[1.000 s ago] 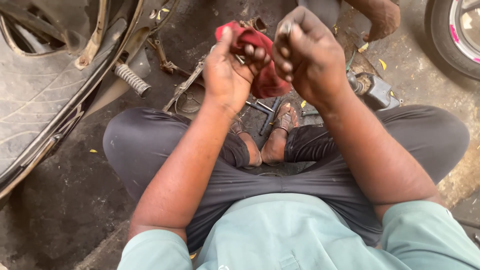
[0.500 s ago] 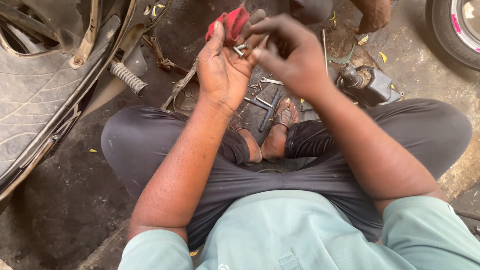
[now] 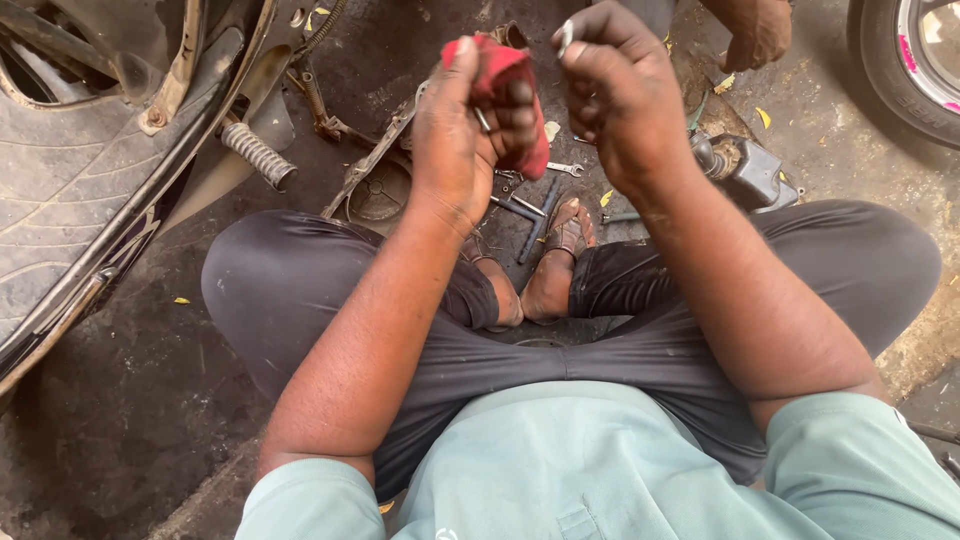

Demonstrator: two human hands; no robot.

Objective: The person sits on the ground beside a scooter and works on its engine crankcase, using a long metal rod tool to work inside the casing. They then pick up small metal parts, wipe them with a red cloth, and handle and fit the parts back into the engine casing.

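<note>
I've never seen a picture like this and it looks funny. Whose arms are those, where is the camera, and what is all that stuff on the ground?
The camera sits on a person's head and looks down, so you see their own arms and crossed legs. They sit on a dirty floor. The left hand holds a red rag. The right hand pinches a small shiny metal part. On the ground lie a small wrench and other tools. A big tyre is at the left. Another person's hand shows at the top.
</note>
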